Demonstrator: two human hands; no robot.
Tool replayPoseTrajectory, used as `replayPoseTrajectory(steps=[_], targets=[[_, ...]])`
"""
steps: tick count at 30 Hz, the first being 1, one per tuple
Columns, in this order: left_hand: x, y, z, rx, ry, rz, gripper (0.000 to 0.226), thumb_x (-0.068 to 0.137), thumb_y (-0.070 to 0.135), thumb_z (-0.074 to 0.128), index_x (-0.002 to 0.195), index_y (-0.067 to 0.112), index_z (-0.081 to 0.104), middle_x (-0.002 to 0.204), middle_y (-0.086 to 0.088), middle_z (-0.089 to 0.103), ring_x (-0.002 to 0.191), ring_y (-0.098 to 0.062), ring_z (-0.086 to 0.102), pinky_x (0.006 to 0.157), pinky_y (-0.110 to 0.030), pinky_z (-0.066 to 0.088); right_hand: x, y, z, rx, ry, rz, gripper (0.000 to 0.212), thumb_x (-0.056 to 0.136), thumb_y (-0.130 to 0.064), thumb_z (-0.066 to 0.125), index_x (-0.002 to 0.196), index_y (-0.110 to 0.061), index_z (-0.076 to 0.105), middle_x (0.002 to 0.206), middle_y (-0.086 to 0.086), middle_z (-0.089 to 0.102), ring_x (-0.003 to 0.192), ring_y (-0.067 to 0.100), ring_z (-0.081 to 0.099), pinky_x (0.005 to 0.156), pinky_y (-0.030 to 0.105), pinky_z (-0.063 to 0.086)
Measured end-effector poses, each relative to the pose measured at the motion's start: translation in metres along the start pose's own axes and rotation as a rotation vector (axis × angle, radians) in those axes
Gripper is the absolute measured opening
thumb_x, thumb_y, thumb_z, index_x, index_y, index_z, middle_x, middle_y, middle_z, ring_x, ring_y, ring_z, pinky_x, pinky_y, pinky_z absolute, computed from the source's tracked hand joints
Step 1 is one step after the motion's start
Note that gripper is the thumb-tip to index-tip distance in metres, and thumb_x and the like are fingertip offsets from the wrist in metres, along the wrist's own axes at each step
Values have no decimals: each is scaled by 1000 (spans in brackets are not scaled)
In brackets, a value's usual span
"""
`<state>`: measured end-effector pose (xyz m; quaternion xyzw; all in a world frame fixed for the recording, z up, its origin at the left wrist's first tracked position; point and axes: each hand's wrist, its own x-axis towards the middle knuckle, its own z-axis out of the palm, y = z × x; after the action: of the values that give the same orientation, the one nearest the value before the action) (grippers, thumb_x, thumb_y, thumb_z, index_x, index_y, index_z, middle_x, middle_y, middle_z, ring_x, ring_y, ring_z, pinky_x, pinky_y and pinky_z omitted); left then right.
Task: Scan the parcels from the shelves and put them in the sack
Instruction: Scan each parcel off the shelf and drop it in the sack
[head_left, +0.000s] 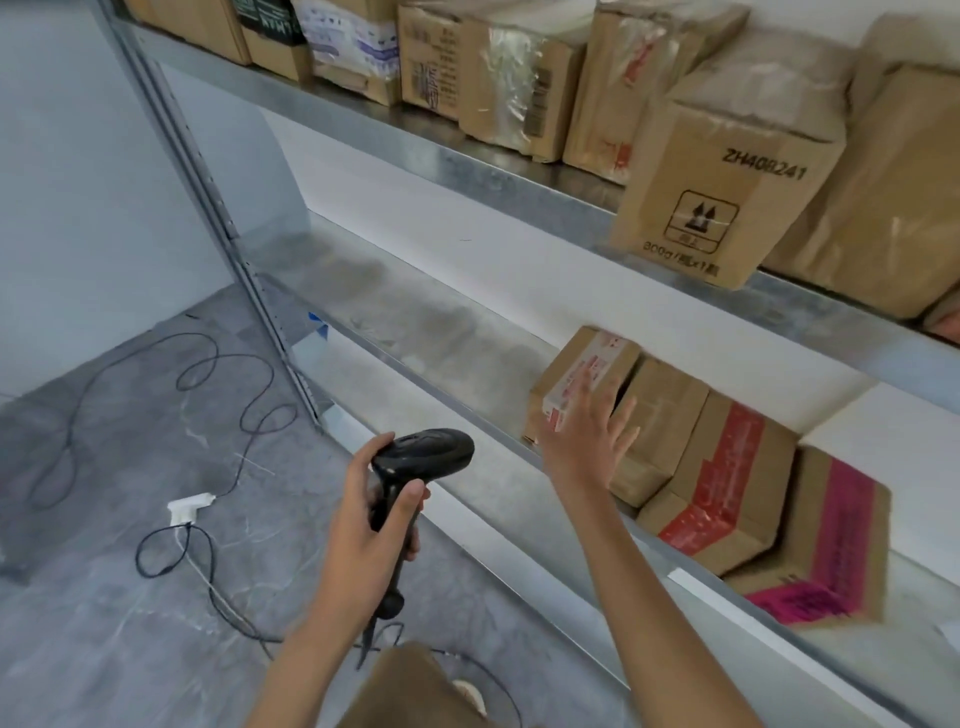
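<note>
My left hand grips a black barcode scanner by its handle, held in front of the lower shelf. My right hand reaches with spread fingers toward a small cardboard parcel with a white and red label. That parcel is the leftmost of a row on the lower shelf, and the fingertips are at its front face. Beside it stand a plain brown parcel, a parcel with red tape and a parcel with pink tape. No sack is in view.
The upper shelf holds several cardboard boxes, one marked ZH408241 overhanging its edge. A metal upright stands at the left. On the grey floor lie a looped black cable and a white plug. The scanner's cord hangs down.
</note>
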<state>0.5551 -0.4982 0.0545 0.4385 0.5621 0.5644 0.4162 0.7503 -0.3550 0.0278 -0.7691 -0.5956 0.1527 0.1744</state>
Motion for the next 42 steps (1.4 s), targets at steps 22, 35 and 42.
replayPoseTrajectory(steps=[22, 35, 42], targets=[[243, -17, 26, 28, -502, 42, 35, 100, 33, 60, 131, 36, 45, 82, -9, 66, 52, -28, 52, 54, -38, 47, 72, -52, 48, -209, 16, 348, 80, 97, -53, 45, 161, -24, 7, 168, 11, -12, 149, 49, -11, 120, 58, 4], [326, -38, -37, -48, -587, -34, 34, 102, 19, 50, 126, 43, 44, 82, -8, 64, 51, -30, 50, 49, -36, 47, 56, -98, 66, 558, 250, 432, 78, 79, -47, 57, 153, -29, 39, 162, -10, 30, 147, 16, 30, 117, 48, 34], [339, -43, -38, -89, -633, -18, 36, 103, 13, 48, 127, 40, 44, 81, -9, 64, 50, -30, 49, 48, -35, 47, 63, -89, 60, 19, 179, 561, 64, 99, -43, 48, 157, -27, 26, 165, 5, 22, 150, 32, 23, 120, 57, 17]])
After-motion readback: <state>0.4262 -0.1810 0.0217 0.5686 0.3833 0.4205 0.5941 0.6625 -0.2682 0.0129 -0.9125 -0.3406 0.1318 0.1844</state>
